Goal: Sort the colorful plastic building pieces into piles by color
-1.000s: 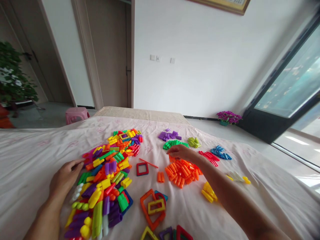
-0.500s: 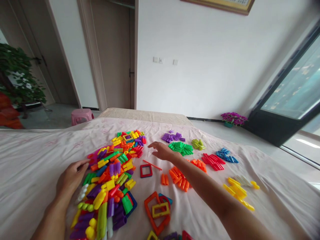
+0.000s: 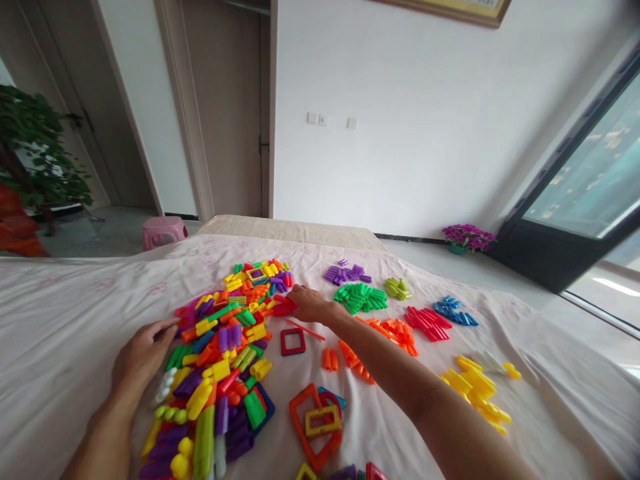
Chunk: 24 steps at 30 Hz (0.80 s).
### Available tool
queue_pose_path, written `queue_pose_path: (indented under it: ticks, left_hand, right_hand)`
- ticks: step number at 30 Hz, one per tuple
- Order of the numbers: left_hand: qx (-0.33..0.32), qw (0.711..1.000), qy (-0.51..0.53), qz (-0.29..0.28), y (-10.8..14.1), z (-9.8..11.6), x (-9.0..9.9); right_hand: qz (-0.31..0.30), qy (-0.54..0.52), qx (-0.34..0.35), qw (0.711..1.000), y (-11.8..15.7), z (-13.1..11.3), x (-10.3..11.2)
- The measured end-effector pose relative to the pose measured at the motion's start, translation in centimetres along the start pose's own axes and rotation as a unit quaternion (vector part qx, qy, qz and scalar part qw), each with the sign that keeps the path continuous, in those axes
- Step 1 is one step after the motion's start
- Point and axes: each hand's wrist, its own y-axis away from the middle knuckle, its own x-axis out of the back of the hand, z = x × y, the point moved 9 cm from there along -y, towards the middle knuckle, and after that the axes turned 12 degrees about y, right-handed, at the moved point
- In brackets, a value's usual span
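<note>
I have a pale, flower-printed cloth spread below, bearing a mixed heap of multicoloured plastic tubes. My left hand sits at its left edge, fingers loosely parted, nothing visibly held. My right hand covers red plastic tubes on its right edge, fingers bent; whether they grip, I cannot tell.

The square frame interrupts the cloth lane beside the mixed pile.
</note>
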Motion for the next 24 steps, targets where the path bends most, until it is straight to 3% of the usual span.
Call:
queue_pose_path:
  ticks: [6, 9, 12, 16, 24]
  left_hand:
    - [0.006, 1.0, 0.027, -0.009, -0.1, -0.3, -0.1]
    - [0.011, 1.0, 0.017, -0.003, 0.1, -0.1, 0.0]
    - [0.007, 1.0, 0.016, -0.001, 0.2, 0.2, 0.1]
    - [0.01, 1.0, 0.022, -0.006, 0.1, 0.1, 0.0]
    - [0.027, 0.999, 0.02, -0.012, 0.1, -0.2, -0.1]
  right_hand:
    - [-0.059, -0.179, -0.112, 0.976, 2.2, 3.6, -1.3]
    - [-0.126, -0.26, -0.133, 0.948, 2.7, 4.3, -2.5]
    - [-0.151, -0.314, -0.15, 0.925, 2.8, 4.6, -3.3]
    - [-0.147, -0.333, -0.175, 0.915, 2.6, 4.7, -4.2]
    - [-0.051, -0.25, -0.188, 0.948, 1.8, 4.0, -3.4]
